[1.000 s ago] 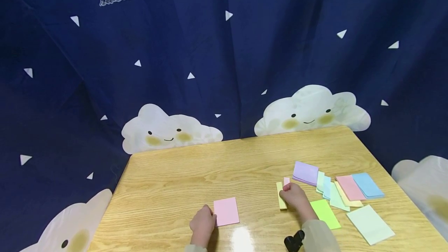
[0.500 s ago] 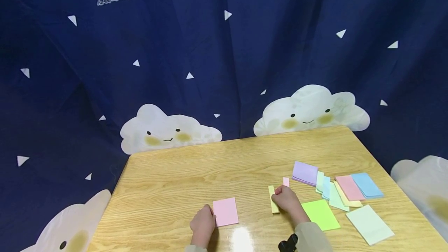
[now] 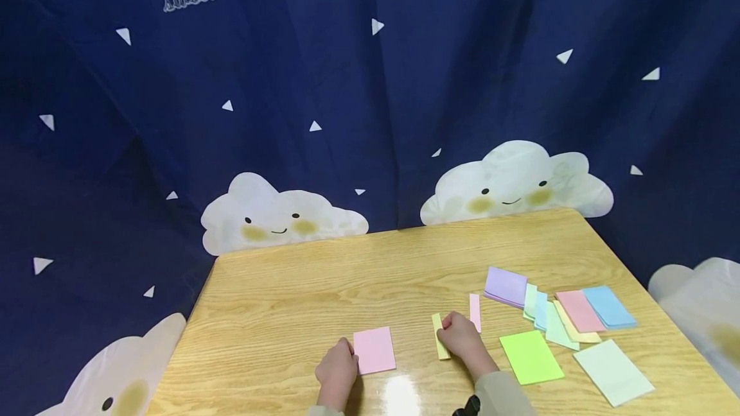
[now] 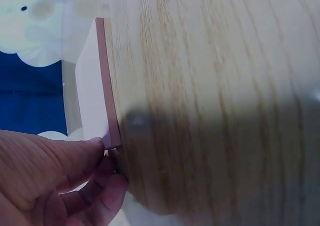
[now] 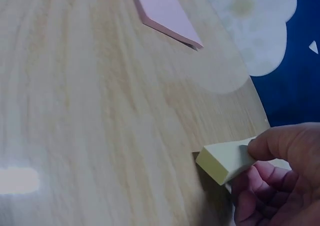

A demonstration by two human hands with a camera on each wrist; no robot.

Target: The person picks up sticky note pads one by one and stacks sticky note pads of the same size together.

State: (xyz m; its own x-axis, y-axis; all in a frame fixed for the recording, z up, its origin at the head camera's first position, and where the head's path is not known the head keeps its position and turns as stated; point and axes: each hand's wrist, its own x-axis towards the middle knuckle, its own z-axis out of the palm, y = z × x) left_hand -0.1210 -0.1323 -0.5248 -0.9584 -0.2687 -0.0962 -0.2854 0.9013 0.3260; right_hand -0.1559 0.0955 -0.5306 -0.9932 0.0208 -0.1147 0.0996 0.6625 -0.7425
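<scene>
A square pink sticky note pad (image 3: 374,350) lies on the wooden table near the front middle. My left hand (image 3: 337,366) pinches its left edge; in the left wrist view the thumb is on top of the pink pad (image 4: 95,86) at one corner. To the right, my right hand (image 3: 460,337) grips a narrow yellow sticky note pad (image 3: 440,338) between thumb and fingers. The right wrist view shows this yellow pad (image 5: 225,158) tilted, with a shadow beside it on the table. A narrow pink pad (image 3: 475,312) lies just behind the right hand.
A lime green pad (image 3: 532,357) and a pale green pad (image 3: 614,372) lie at the right front. Behind them are a purple pad (image 3: 505,286), a rose pad (image 3: 580,311), a blue pad (image 3: 609,306) and several narrow pads. A dark blue cloud-print curtain (image 3: 393,82) hangs behind the table.
My right hand has moved left and slightly nearer with the narrow yellow pad, uncovering the narrow pink pad and more of the lime pad. The left hand stays at the square pink pad.
</scene>
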